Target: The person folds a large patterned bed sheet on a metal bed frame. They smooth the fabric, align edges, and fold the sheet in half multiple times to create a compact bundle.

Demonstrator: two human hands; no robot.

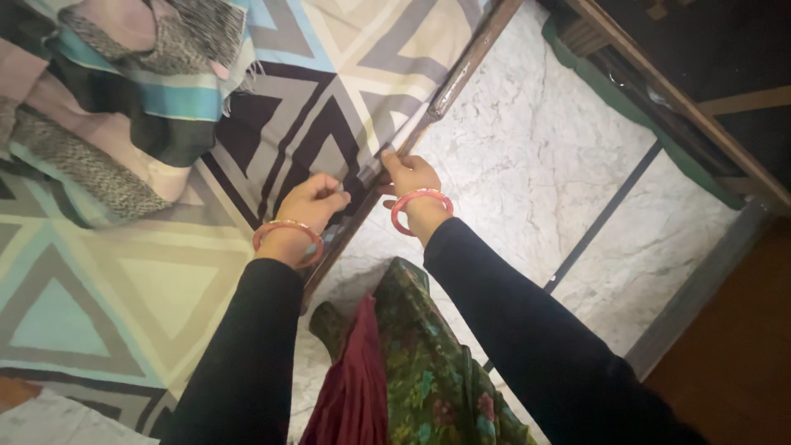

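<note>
Both hands are at the wooden edge of the bed [461, 70], and that edge is the landmark here. The left hand [309, 206] sits on the bed side of the edge, its fingers curled tight around a pinch of the patterned sheet [165, 280] — a sheet with grey, blue and cream triangles. The right hand [409, 177] is right at the edge, just on the floor side, with its fingers pressed into the spot where the sheet meets the wood; it looks like it grips the sheet's border, but the fingertips are partly hidden. The 2 hands are close together, not touching. Each wrist wears 1 pink bangle [420, 206], and both arms are in black sleeves. Far from the edge, up on the bed, lies a bunched striped blanket [107, 99]. On the floor side of the edge is a white marble floor [535, 165] — and a green flowered cloth [420, 363] hangs low between the arms
</note>
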